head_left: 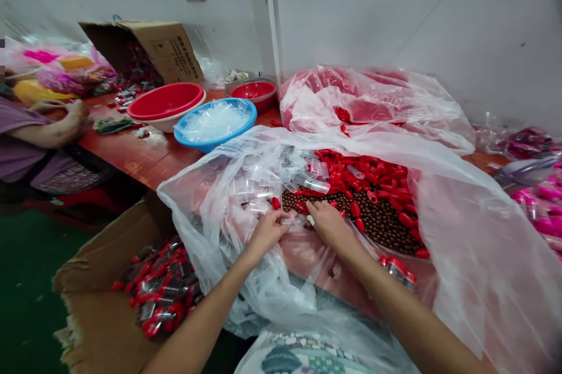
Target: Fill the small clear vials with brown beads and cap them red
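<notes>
Right now, the left hand (pixel 268 229) is low over the thin, see-through plastic sheet (pixel 474 233), with its thumb and first finger close together. Their tips are at a small, clear plastic piece (pixel 293 221), just left of the right hand (pixel 330 224). It seems to lie sideways, but I cannot tell if the fingers pinch it or which end is which.

The right hand's fingers are bent and close together, and their tips touch a small, long red plastic piece (pixel 301 206). I cannot tell if they grip it. Its long side runs mostly left to right, on top of the shiny, round brown balls (pixel 380 220).

Behind the balls is a messy heap of red plastic pieces (pixel 389 178), pointing every way. To its left is a pile of clear plastic tubes (pixel 259 178). One long tube (pixel 312 183) there lies sideways, its right end tipped a bit toward the person.
</notes>
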`<state>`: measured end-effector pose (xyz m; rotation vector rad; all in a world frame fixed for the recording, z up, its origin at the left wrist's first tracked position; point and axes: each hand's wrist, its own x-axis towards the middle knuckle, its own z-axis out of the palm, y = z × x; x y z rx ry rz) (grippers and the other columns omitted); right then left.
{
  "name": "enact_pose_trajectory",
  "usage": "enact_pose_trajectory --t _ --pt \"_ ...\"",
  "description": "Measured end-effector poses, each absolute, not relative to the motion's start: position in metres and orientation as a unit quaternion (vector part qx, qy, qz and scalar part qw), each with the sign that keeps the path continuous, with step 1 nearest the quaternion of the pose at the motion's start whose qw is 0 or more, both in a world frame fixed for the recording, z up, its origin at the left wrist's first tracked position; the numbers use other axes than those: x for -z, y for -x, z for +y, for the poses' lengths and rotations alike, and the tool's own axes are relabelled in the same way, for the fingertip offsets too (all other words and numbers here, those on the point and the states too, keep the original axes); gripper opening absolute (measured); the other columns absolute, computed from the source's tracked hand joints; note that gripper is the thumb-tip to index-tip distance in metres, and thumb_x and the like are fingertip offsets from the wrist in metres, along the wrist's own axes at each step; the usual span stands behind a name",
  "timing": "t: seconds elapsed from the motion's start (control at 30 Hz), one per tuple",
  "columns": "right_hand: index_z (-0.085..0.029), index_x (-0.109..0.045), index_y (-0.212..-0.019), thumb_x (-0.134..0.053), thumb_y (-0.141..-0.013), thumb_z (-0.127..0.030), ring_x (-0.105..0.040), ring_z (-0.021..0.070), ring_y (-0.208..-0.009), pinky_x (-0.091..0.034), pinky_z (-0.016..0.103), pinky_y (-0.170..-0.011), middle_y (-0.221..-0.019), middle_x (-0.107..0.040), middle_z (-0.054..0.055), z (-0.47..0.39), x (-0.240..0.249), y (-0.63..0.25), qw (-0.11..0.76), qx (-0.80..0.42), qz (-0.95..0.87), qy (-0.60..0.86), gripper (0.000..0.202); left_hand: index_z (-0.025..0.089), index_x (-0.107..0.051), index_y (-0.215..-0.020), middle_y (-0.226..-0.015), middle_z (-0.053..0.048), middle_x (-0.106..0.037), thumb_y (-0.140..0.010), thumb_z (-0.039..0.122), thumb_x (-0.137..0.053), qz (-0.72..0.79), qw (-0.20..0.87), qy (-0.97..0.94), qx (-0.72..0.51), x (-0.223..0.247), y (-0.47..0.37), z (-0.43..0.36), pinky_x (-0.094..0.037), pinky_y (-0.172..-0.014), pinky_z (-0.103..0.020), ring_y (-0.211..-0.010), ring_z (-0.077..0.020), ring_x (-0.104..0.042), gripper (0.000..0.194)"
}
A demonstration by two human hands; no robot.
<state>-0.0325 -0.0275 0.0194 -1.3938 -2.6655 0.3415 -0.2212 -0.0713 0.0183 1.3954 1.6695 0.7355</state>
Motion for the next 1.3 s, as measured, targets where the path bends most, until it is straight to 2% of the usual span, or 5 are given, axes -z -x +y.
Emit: enact_pose_trajectory --t 0.2,0.47,0.67,1.0,1.3 --pt "-0.014 -0.045 -0.131 -0.04 -0.089 -0.017 -0.053 0.0225 -0.101 -0.042 0.032 -0.086 -0.11 -0.059 0.013 -0.025 -0.016 0.012 0.095 -0.124 -0.842 0.517 0.042 0.015 -0.067 -0.095 -0.078 -0.003 -0.067 -0.07 0.016 -0.056 0.714 0.323 -0.559 -0.27 -0.017 0.229 -0.059 -0.041 -0.063 -0.023 -0.07 -0.0151 -0.058 0.027" --pt "-0.021 -0.048 -0.13 -0.05 -0.083 -0.031 -0.055 0.0219 -0.106 -0.042 0.037 -0.093 -0.118 -0.059 0.009 -0.052 -0.018 -0.041 0.336 -0.366 -0.674 0.546 0.048 0.015 -0.068 -0.096 -0.084 -0.005 -0.068 -0.069 0.016 -0.061 0.703 0.324 -0.575 -0.266 -0.012 0.21 -0.031 -0.042 -0.07 -0.026 -0.073 -0.0168 -0.058 0.028" --pt "-0.019 -0.05 -0.129 -0.059 -0.076 -0.032 -0.056 0.0239 -0.109 -0.041 0.041 -0.097 -0.123 -0.059 0.008 -0.083 -0.012 -0.058 0.359 -0.476 -0.553 0.581 0.055 0.016 -0.068 -0.095 -0.083 -0.004 -0.068 -0.069 0.016 -0.063 0.666 0.378 -0.578 -0.282 -0.003 0.19 -0.017 -0.043 -0.069 -0.026 -0.074 -0.0165 -0.06 0.027" --pt "-0.021 -0.055 -0.124 -0.061 -0.075 -0.035 -0.048 0.0258 -0.121 -0.031 0.047 -0.105 -0.13 -0.054 0.008 -0.102 -0.005 -0.058 0.384 -0.491 -0.518 0.586 0.051 0.014 -0.069 -0.092 -0.075 -0.002 -0.067 -0.062 0.011 -0.067 0.61 0.509 -0.529 -0.298 0.004 0.161 -0.011 -0.044 -0.06 -0.024 -0.062 -0.0137 -0.059 0.03" --pt "-0.022 -0.047 -0.13 -0.059 -0.078 -0.039 -0.057 0.0232 -0.108 -0.045 0.04 -0.092 -0.119 -0.061 0.008 -0.1 -0.017 -0.055 0.4 -0.513 -0.502 0.57 0.056 0.013 -0.068 -0.099 -0.076 -0.003 -0.068 -0.062 0.019 -0.07 0.569 0.623 -0.429 -0.321 0.002 0.159 -0.02 -0.044 -0.055 -0.022 -0.055 -0.0102 -0.055 0.038"
